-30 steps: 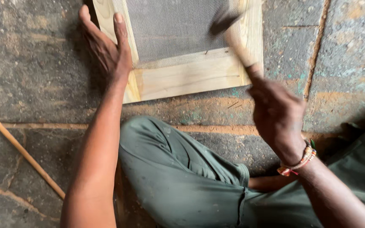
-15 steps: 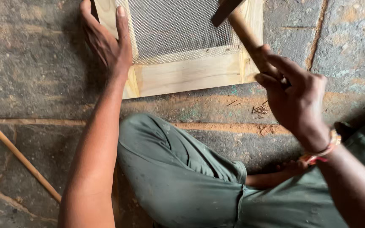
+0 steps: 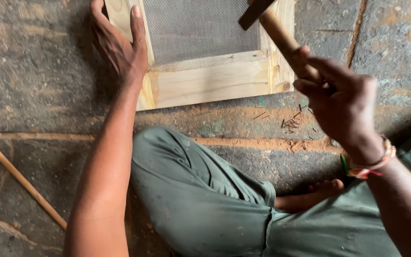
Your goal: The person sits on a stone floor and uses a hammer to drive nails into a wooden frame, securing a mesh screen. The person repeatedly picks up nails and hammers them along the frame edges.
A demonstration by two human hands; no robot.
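A pale wooden frame (image 3: 205, 85) with grey wire mesh (image 3: 196, 28) stretched over it lies flat on the stone floor. My left hand (image 3: 117, 45) presses down on the frame's left rail, fingers spread. My right hand (image 3: 341, 102) grips the wooden handle of a hammer (image 3: 281, 35), whose dark head hangs over the mesh close to the frame's right rail. A beaded bracelet sits on my right wrist.
A small heap of thin nails (image 3: 292, 123) lies on the floor just below the frame's right corner. A long wooden stick (image 3: 20, 178) slants across the floor at the left. My legs in green trousers (image 3: 205, 200) are folded in front, with a bare foot (image 3: 310, 195) showing.
My right hand has swung the hammer, lifting its head a little and shifting right. The left hand stays on the frame's left rail.
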